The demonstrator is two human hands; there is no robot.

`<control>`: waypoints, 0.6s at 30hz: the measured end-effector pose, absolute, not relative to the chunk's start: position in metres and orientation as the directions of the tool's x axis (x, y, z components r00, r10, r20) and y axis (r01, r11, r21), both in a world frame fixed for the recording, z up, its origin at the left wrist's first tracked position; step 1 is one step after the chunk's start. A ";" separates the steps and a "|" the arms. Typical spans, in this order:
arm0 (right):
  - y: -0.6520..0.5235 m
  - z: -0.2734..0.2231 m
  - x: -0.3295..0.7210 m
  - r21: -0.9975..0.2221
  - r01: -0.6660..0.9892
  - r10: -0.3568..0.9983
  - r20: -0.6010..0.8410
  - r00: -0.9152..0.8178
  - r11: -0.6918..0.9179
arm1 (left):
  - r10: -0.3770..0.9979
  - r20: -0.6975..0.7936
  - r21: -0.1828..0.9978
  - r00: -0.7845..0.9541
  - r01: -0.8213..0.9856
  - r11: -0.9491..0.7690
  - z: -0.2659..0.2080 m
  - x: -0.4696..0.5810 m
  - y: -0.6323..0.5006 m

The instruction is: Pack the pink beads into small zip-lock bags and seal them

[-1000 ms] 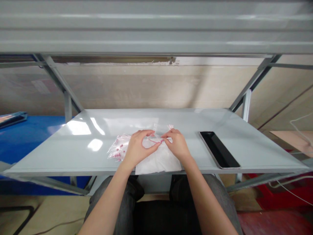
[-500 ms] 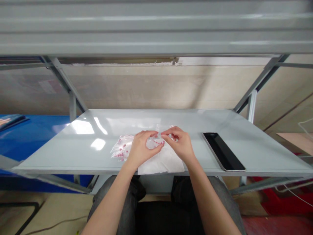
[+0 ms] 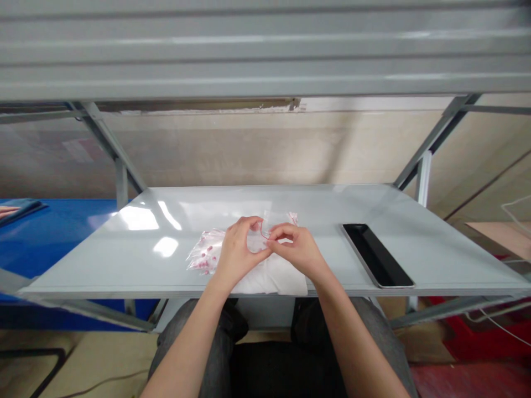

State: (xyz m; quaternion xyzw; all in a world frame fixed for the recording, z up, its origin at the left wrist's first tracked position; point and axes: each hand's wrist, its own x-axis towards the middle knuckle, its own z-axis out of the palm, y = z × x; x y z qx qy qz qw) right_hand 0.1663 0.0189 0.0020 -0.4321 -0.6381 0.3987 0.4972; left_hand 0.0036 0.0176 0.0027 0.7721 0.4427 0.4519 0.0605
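Both hands meet at the middle of the frame, low over the grey table (image 3: 373,204). The left hand (image 3: 235,255) and the right hand (image 3: 299,251) pinch a small clear bag (image 3: 265,235) between thumbs and fingertips, the two grips almost touching each other. A thin red line, the bag's seal strip, curves between the fingers; the bag's top edge pokes up just above the right hand. What is inside this bag is too small to tell.

Under and just below the hands lies a white sheet (image 3: 274,279), reaching to the table's near edge. To the left of the left hand, touching the sheet, rests a pile of clear bags (image 3: 205,254) with small pink bits in them.

Well to the right of the hands, a black tray (image 3: 377,255) lies slantwise on the table. At the far left of the frame a blue surface (image 3: 53,232) sits beside the table. The person's dark trousers (image 3: 265,359) fill the bottom centre.
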 end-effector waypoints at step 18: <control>0.005 0.027 0.183 -0.851 0.083 0.855 0.517 -0.046 0.519 | 0.819 0.570 0.786 0.072 0.245 -0.568 0.012 -0.004 0.006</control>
